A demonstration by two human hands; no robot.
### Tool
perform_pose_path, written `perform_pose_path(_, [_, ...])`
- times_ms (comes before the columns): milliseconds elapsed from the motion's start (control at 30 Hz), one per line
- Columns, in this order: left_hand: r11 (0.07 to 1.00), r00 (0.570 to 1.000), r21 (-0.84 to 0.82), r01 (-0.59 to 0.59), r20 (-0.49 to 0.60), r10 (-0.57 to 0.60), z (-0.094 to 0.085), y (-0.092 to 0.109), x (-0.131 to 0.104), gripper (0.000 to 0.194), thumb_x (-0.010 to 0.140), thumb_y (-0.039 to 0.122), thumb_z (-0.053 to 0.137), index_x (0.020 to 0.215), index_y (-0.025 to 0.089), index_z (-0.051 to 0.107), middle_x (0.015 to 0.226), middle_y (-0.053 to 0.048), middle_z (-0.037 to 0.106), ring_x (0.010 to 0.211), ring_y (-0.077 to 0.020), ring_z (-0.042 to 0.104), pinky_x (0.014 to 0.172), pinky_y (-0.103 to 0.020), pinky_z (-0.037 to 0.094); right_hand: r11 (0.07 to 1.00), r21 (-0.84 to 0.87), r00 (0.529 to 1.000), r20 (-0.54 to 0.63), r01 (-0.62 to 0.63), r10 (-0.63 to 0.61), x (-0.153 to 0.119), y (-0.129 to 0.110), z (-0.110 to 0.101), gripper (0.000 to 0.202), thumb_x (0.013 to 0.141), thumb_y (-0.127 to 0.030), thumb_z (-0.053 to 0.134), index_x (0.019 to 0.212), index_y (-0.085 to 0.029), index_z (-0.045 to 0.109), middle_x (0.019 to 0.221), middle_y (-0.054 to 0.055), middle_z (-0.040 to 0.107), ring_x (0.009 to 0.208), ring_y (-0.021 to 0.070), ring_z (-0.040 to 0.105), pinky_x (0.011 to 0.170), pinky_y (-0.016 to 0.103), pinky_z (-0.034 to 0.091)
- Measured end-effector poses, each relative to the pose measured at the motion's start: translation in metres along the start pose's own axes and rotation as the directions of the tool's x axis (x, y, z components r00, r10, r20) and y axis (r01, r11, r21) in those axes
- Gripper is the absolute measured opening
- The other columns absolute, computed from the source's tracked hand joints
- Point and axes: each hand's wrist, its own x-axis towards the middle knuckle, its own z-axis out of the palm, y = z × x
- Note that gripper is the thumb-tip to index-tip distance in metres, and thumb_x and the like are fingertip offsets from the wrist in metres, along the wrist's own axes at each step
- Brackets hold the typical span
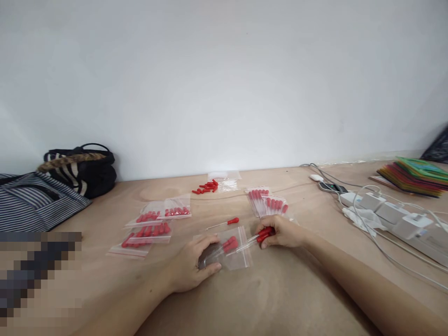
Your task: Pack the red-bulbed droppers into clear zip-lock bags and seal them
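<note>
My left hand [196, 263] grips the left end of a clear zip bag [241, 262] lying on the table; red-capped droppers [230, 244] show inside it. Red-topped glass droppers [265, 234] are pinched in my right hand [280, 232], their clear tips pointing left over the bag's open-looking right edge. Just behind the bag a single dropper [233, 220] lies loose. Filled bags [149, 231] overlap at the left, and more bags of droppers [268, 201] lie behind my right hand.
Loose red caps [206, 187] and clear tubes [229, 185] lie near the wall. At right are a power strip with chargers [392, 212], white cables, a tissue [364, 218] and coloured sheets [415, 176]. A black bag [94, 172] and a striped cloth item [31, 200] sit left.
</note>
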Motion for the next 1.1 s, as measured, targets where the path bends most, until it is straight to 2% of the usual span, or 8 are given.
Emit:
perform_pose_path(67, [1.0,1.0,-0.012,-0.004,-0.007,0.004,0.0,0.0,0.0,0.043,0.075,0.035,0.055,0.115,0.023,0.046,0.122,-0.007,0.052,0.109,-0.0254,0.049,0.091,-0.039,0.041,0.998,-0.048,0.999,0.01,0.031,-0.031,0.0,-0.002,-0.001,0.024,0.067,-0.032,0.066,0.082,-0.015,0.062,0.077,0.002,0.062,0.07,0.0139,0.056,0.061,0.023,0.043])
perform_pose_path(200, [1.0,1.0,-0.024,0.005,-0.004,-0.005,-0.001,0.0,-0.001,0.042,0.076,0.034,0.054,0.116,0.023,0.046,0.123,-0.006,0.051,0.109,-0.0253,0.049,0.091,-0.04,0.041,0.988,-0.13,0.996,0.008,0.088,-0.088,-0.003,-0.003,-0.01,0.021,0.081,-0.03,0.049,0.083,-0.015,0.063,0.078,0.004,0.061,0.07,0.0132,0.055,0.063,0.023,0.043])
perform_pose_path(467, [1.0,1.0,-0.013,0.012,-0.005,-0.012,0.002,-0.004,-0.002,0.043,0.077,0.038,0.054,0.117,0.025,0.045,0.125,-0.006,0.049,0.111,-0.0252,0.047,0.092,-0.04,0.04,0.983,-0.18,0.978,-0.195,0.037,-0.072,-0.016,0.01,-0.038,0.025,0.081,-0.035,0.049,0.081,-0.015,0.063,0.075,0.005,0.062,0.069,0.0141,0.054,0.063,0.026,0.042])
perform_pose_path(600, [1.0,1.0,-0.01,0.005,-0.014,-0.005,0.003,-0.006,-0.002,0.043,0.077,0.039,0.053,0.118,0.025,0.045,0.125,-0.005,0.049,0.111,-0.0248,0.047,0.093,-0.04,0.039,0.987,-0.156,0.978,-0.198,0.034,-0.065,-0.022,0.013,-0.045,0.027,0.081,-0.038,0.049,0.079,-0.015,0.064,0.076,0.005,0.062,0.07,0.0145,0.055,0.063,0.025,0.042])
perform_pose_path(700, [1.0,1.0,-0.013,0.006,-0.012,-0.007,0.004,-0.006,-0.002,0.044,0.077,0.039,0.053,0.117,0.025,0.045,0.125,-0.005,0.049,0.111,-0.0252,0.047,0.093,-0.04,0.039,0.99,-0.133,0.986,-0.152,0.05,-0.07,-0.019,0.013,-0.041,0.029,0.081,-0.039,0.048,0.081,-0.014,0.064,0.076,0.006,0.062,0.07,0.0142,0.055,0.063,0.025,0.042])
perform_pose_path(833, [1.0,1.0,-0.008,0.008,-0.008,-0.008,0.004,-0.005,-0.001,0.044,0.077,0.038,0.053,0.118,0.024,0.044,0.125,-0.005,0.049,0.111,-0.0253,0.047,0.092,-0.04,0.04,0.991,-0.107,0.991,-0.093,0.082,-0.092,-0.011,0.009,-0.024,0.026,0.081,-0.035,0.049,0.082,-0.013,0.064,0.077,0.006,0.062,0.07,0.0139,0.055,0.063,0.025,0.042])
perform_pose_path(1100, [1.0,1.0,-0.005,0.01,0.009,-0.01,0.001,-0.001,-0.001,0.049,0.074,0.038,0.057,0.118,0.023,0.044,0.124,-0.006,0.049,0.112,-0.0258,0.046,0.094,-0.041,0.038,0.982,-0.093,0.982,-0.073,0.167,-0.174,-0.002,-0.026,0.013,0.015,0.081,-0.018,0.048,0.083,-0.017,0.063,0.081,0.005,0.061,0.075,0.0131,0.056,0.067,0.024,0.044])
